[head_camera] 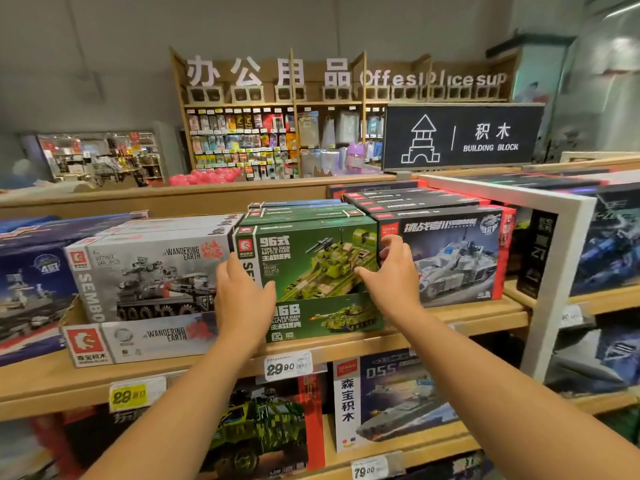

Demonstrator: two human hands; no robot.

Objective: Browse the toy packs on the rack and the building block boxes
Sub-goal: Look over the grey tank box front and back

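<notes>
A long light-wood shelf rack [346,348] crosses the middle of the frame, its upper tier packed with building block boxes standing face out, more rows stacked behind them. Below, a lower tier holds further boxes, with price tags on the shelf edges. At centre stands the green cardboard tank box marked "96" [311,261], its long axis running left to right across the frame, resting on a second green tank box [325,318]. To its left sits the grey "Wandering Earth" box [149,278]; to its right, the dark blue box with a white tank [446,258].

The left hand [242,292] lies at the green box's left edge, the right hand [394,268] at its right edge, fingers spread apart and curving toward the box's sides, seemingly touching. Both look equally near, bracketing it; a firm clamp cannot be told.
</notes>
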